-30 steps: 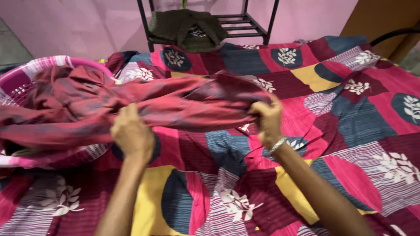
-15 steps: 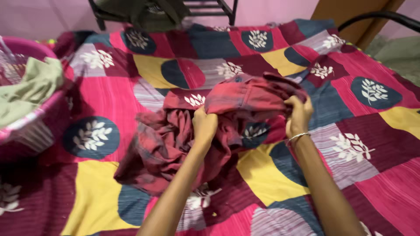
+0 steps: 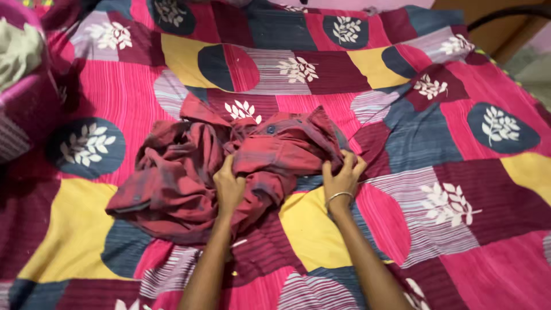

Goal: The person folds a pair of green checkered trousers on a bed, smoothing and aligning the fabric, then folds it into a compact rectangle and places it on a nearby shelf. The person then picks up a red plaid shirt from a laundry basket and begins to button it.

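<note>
Maroon-red checked cotton shirt (image 3: 229,166) crumpled mid-bed on patchwork leaf-print bedsheet (image 3: 459,143), unfolded. Left hand (image 3: 228,186) pinching cloth near centre; right hand (image 3: 342,178) gripping right edge. Spreading, folding not yet done. Pink laundry basket (image 3: 26,106) far left.

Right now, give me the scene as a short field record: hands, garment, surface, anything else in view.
left hand: fingers closed on a fold near the middle of the red shirt
right hand: bracelet on wrist, grip on the shirt's right edge
red shirt: dark red checked, crumpled, lying on the bedsheet, collar buttons facing up
bedsheet: patchwork print in pink, yellow, navy and maroon with white leaf motifs
pink basket: far left edge, with a pale green cloth inside
</note>
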